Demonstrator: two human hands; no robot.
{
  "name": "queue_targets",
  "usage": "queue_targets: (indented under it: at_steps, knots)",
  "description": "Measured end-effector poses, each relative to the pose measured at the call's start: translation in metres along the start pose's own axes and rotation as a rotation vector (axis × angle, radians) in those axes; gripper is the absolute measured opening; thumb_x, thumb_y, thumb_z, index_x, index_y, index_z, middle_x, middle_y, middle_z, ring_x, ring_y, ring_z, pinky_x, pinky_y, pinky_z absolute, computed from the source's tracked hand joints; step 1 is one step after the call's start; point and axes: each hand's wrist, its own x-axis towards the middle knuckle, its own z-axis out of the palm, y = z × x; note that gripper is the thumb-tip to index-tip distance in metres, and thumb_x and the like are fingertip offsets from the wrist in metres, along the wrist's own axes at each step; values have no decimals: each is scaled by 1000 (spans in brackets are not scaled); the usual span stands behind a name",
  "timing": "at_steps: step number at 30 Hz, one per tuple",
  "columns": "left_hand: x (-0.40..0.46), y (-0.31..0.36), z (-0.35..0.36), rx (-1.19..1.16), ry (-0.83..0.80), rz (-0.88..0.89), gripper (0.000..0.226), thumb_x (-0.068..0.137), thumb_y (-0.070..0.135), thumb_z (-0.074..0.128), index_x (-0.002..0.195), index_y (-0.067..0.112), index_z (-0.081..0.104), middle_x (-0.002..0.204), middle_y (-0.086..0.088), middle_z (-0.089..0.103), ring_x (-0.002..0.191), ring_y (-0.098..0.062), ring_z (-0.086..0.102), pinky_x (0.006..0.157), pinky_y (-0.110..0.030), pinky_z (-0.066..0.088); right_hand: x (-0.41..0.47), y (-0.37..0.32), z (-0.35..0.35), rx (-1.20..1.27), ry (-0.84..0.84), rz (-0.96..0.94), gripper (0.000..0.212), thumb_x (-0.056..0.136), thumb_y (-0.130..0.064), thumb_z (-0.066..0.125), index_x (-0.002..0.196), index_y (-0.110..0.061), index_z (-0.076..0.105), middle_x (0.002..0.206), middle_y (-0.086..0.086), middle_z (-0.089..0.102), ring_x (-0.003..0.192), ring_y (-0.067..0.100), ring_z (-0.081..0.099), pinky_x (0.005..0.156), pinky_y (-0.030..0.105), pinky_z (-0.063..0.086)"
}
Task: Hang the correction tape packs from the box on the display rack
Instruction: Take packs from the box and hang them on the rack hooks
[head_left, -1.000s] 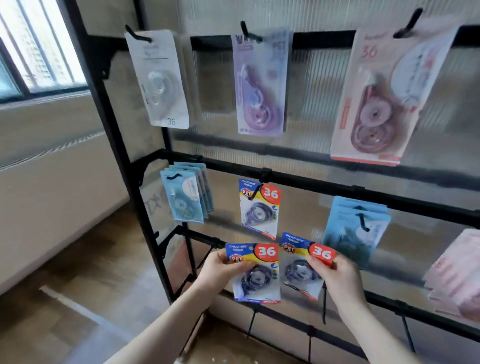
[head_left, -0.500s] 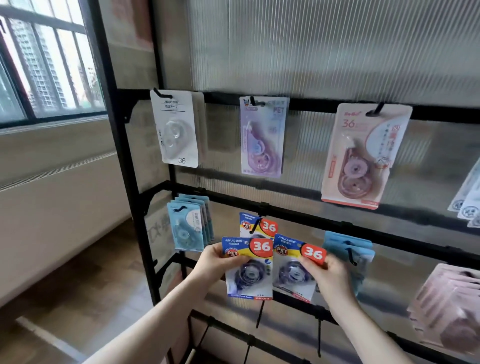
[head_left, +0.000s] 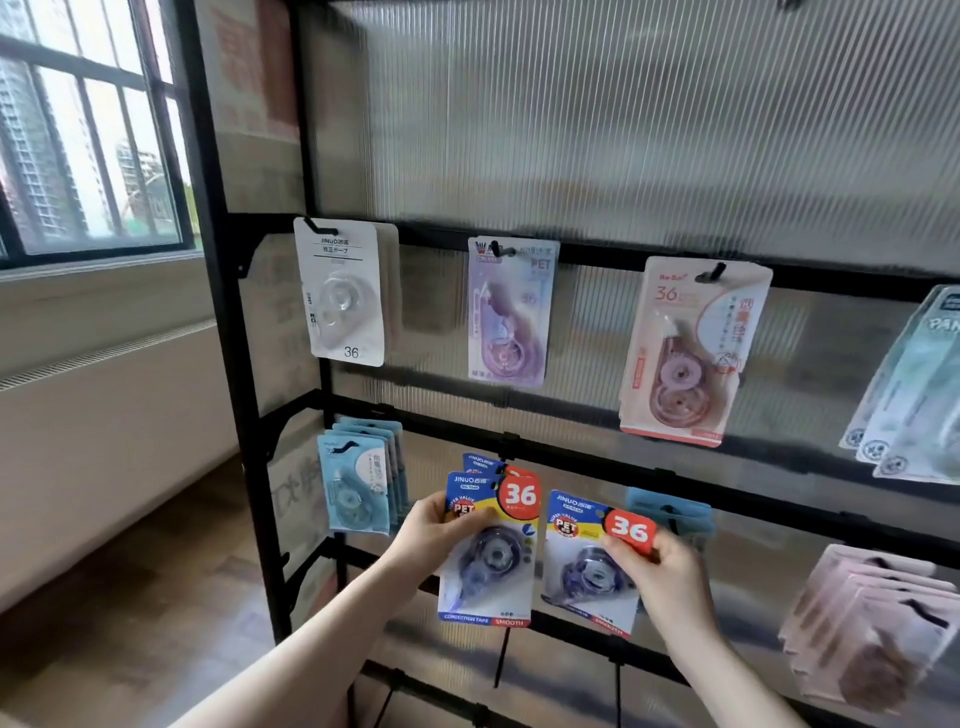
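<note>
My left hand (head_left: 427, 535) grips a blue-and-yellow correction tape pack (head_left: 491, 556) marked 36 by its left edge. It is held up over a matching pack (head_left: 480, 461) that hangs on a hook of the black display rack (head_left: 223, 312); only the top of that hung pack shows. To the right, my right hand (head_left: 665, 571) pinches a second pack of the same kind (head_left: 587, 566) at its red corner tab, tilted slightly. The box is out of view.
Other tape packs hang on the rack: a white pack (head_left: 343, 296), a purple pack (head_left: 511, 312) and a pink pack (head_left: 685, 353) on the upper bar, light blue packs (head_left: 358, 483) at left, pink stacks (head_left: 872, 623) at lower right. A window (head_left: 88, 130) and wooden floor lie left.
Both hands have risen with their packs toward the middle bar. The left pack now overlaps the hung pack. The camera has tilted upward.
</note>
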Motion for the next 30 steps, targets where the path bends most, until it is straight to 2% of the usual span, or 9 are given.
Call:
queue_targets:
  at_steps: [3, 5, 10, 14, 19, 24, 30]
  knots:
    - [3, -1, 2, 47, -27, -5, 23, 86, 18, 68, 105, 6, 61, 91, -3, 75, 83, -18, 72, 70, -26, 56, -1, 5, -2, -10, 14, 25, 8, 81, -12, 72, 84, -15, 66, 84, 2, 70, 81, 16, 66, 65, 29, 53]
    - [4, -3, 3, 57, -43, -12, 24, 87, 18, 67, 107, 6, 61, 91, -1, 75, 83, -16, 72, 68, -24, 55, -2, 6, -2, -4, 25, 34, 9, 80, -10, 72, 87, -11, 67, 85, 5, 71, 81, 18, 67, 67, 32, 53]
    - [3, -8, 1, 3, -70, -22, 24, 89, 18, 64, 110, 7, 59, 91, -1, 75, 84, -18, 72, 67, -25, 56, -5, 7, -1, -12, 36, 32, 10, 80, -9, 72, 87, -12, 66, 82, 1, 70, 78, 12, 65, 60, 23, 48]
    - [1, -12, -3, -46, -70, -29, 15, 90, 16, 61, 103, 9, 59, 86, -1, 75, 80, -19, 73, 63, -25, 56, -5, 7, 0, -18, 34, 33, 9, 80, -11, 72, 86, -15, 65, 83, 0, 69, 79, 11, 65, 60, 24, 49]
    - [3, -16, -6, -98, -30, 1, 25, 88, 18, 63, 110, 6, 59, 95, -7, 75, 88, -25, 72, 71, -31, 58, -4, 5, 2, -35, 35, 30, 11, 80, -13, 73, 82, -19, 64, 83, -2, 69, 79, 11, 64, 62, 27, 50]
    - [2, -15, -1, -189, -20, 37, 19, 94, 18, 55, 107, 5, 59, 96, -10, 74, 89, -26, 71, 70, -30, 58, -4, 5, 3, -46, 22, 32, 14, 81, -12, 72, 77, -22, 63, 82, -3, 69, 79, 12, 65, 64, 30, 51]
    - [6, -17, -1, -178, 81, 80, 17, 93, 22, 59, 101, 8, 61, 90, -10, 74, 84, -26, 72, 67, -30, 58, -2, 6, 2, -78, 10, 47, 10, 82, -15, 71, 89, -15, 65, 86, -1, 69, 82, 13, 64, 62, 27, 50]
